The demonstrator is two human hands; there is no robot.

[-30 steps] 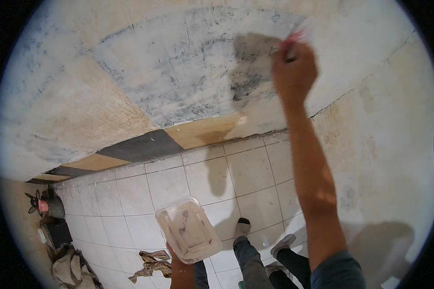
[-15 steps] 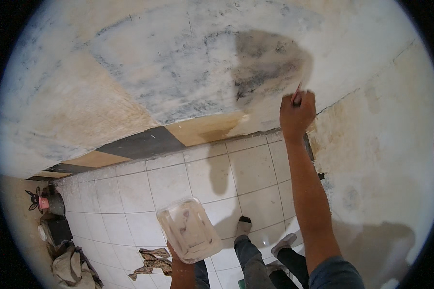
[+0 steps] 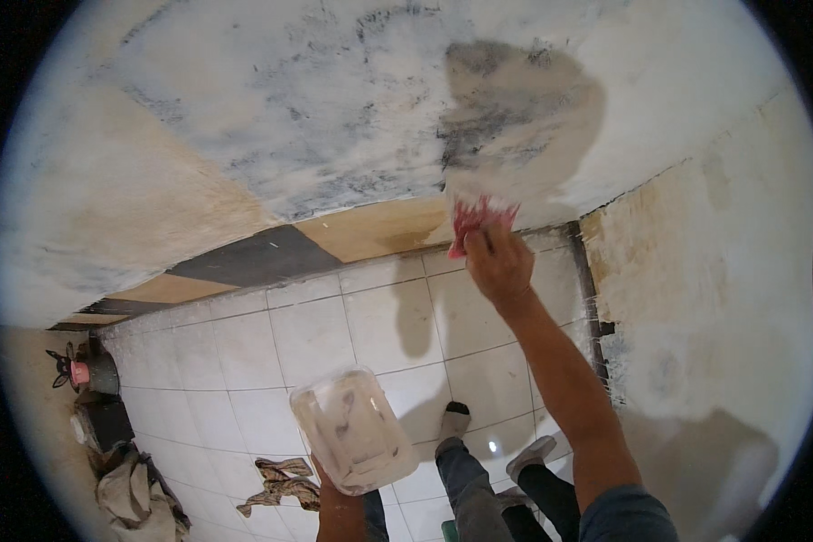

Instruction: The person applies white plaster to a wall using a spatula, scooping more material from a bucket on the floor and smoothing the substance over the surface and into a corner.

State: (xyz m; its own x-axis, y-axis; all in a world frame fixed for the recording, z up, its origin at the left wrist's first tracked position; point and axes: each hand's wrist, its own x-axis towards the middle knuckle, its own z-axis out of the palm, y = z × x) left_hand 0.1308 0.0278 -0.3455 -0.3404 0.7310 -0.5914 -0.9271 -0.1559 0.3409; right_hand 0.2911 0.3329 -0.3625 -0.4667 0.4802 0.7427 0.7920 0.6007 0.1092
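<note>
In my right hand (image 3: pixel 499 264) is a flat red putty scraper (image 3: pixel 468 233), gripped in closed fingers. Its white-smeared blade lies against the lower part of the patchy wall (image 3: pixel 334 135), just above the floor line. My left hand (image 3: pixel 328 492) supports a shallow, translucent plastic container (image 3: pixel 357 429) from below, and its fingers are hidden behind it. Whitish paste coats the inside of that container, with a few darker smudges. Above the scraper, a shadow falls on a dark-stained area of the wall.
White tiles (image 3: pixel 312 330) cover the floor, bordered by a black-and-tan painted band (image 3: pixel 253 257). A patterned cloth (image 3: pixel 280 483) lies left of the container. Along the left are a grey pot (image 3: pixel 104 375), a dark box (image 3: pixel 108 425) and crumpled fabric (image 3: pixel 131 497). Socked feet (image 3: pixel 456 420) stand below.
My right hand has moved down and left along the wall, and the scraper now shows its broad face instead of its edge. The container stays almost in place.
</note>
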